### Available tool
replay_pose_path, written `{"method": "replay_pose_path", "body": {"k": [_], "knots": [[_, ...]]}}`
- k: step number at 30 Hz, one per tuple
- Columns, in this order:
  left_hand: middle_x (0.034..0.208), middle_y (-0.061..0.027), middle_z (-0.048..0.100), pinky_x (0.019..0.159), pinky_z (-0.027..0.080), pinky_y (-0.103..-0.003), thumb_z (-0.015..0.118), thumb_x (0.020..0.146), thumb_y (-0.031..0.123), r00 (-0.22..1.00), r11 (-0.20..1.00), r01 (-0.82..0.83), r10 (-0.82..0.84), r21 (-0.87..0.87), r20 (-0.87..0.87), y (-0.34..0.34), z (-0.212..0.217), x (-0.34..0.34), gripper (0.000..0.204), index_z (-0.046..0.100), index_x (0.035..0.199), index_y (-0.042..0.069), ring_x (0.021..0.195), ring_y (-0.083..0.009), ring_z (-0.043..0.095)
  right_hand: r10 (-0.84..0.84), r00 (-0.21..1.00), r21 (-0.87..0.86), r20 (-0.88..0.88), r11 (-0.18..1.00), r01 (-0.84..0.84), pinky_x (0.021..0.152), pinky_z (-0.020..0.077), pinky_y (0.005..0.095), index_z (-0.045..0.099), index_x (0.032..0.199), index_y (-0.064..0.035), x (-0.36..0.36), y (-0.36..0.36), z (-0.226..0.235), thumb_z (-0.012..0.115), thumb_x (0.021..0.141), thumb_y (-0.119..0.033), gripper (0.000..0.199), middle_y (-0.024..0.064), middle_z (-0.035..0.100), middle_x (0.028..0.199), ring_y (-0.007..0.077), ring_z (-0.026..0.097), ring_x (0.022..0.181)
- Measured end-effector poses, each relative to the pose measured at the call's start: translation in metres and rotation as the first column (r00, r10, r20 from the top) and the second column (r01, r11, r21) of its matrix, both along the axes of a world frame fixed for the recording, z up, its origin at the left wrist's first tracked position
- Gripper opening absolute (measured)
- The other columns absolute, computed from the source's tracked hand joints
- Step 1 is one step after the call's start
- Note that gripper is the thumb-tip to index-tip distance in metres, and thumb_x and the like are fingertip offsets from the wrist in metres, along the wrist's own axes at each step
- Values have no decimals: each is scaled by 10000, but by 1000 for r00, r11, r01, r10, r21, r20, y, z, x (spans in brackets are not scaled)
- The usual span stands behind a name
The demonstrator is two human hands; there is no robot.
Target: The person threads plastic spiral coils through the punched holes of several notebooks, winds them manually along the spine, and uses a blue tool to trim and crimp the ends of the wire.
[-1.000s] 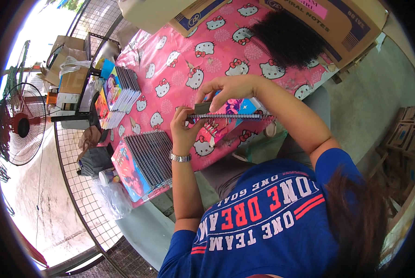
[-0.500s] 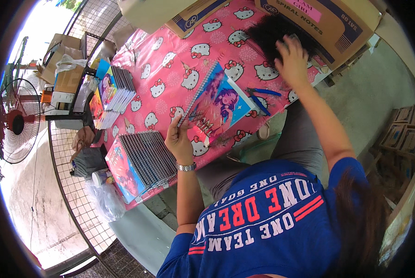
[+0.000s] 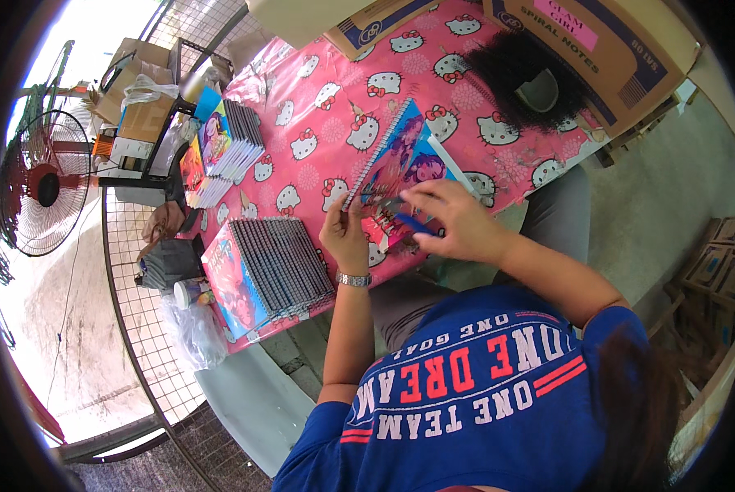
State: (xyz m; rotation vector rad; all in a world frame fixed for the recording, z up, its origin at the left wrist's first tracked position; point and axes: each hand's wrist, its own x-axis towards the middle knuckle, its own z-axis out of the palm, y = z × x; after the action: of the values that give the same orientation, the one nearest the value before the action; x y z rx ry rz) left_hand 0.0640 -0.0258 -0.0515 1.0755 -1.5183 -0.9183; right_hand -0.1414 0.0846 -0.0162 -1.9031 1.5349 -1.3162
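A spiral notebook [image 3: 407, 141] with a colourful cartoon cover lies slanted on the pink tablecloth in front of me. My left hand [image 3: 347, 236] pinches its near lower corner, at the end of the wire spiral. My right hand [image 3: 459, 220] is closed around blue-handled pliers [image 3: 415, 224], whose jaws are close to that same corner, by my left fingers. Whether the jaws touch the wire is too small to tell. A stack of spiral notebooks [image 3: 279, 264] sits left of my left hand.
A black bristly bundle [image 3: 511, 78] with a grey half-round piece [image 3: 538, 90] lies by a cardboard box [image 3: 597, 49] at the far right. More notebooks [image 3: 228, 152] are piled at the left. Beyond them stand a fan [image 3: 47, 189] and boxes; a plastic bag [image 3: 191, 332] hangs near the table's left corner.
My right hand has left the black bundle, come nearer and picked up the pliers from beside the notebook. My left hand stays at the notebook's corner. The whole view has shifted slightly.
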Motion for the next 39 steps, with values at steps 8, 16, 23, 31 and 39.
{"method": "replay_pose_path", "body": {"k": [8,16,23,31,39], "knots": [[930,-101,720,706,521,-219,588,917,-75,990,998,17,-8,-58,144,2,-7,4,242,653,1150,-87,799,-95,651,43,981,-72,-190,996,-58,951,464,407,611,1267,-3,17,-17,11,735,771,-256,570,180,614,1167,326,590,1096],[895,-53,718,638,520,-222,641,871,-82,982,979,-95,121,-180,141,7,25,10,232,702,1090,-39,763,-104,675,190,736,318,650,811,-491,995,462,342,582,1326,-9,13,-24,1,736,835,-226,558,188,647,1230,249,624,1135],[794,-16,645,439,343,-191,641,944,113,764,752,-645,636,-137,-106,27,155,133,179,684,1080,5,542,-66,501,-255,943,247,-213,920,304,969,463,426,654,1142,-21,-98,-8,-81,715,804,-249,412,177,620,1136,357,586,1099],[1044,-108,694,717,505,-249,644,918,45,625,628,-776,778,-61,61,42,122,261,290,642,1183,-73,838,-118,630,-388,711,129,-587,822,555,795,554,422,643,1000,-11,-148,-74,-67,620,892,-222,238,156,624,1055,346,661,937],[1031,-84,696,761,496,-272,647,924,53,638,650,-760,754,-30,158,48,99,265,280,655,1172,-79,840,-124,613,-347,359,-24,-866,748,664,715,591,384,627,972,-32,-174,-97,-92,617,853,-172,184,124,622,999,280,683,913]]}}
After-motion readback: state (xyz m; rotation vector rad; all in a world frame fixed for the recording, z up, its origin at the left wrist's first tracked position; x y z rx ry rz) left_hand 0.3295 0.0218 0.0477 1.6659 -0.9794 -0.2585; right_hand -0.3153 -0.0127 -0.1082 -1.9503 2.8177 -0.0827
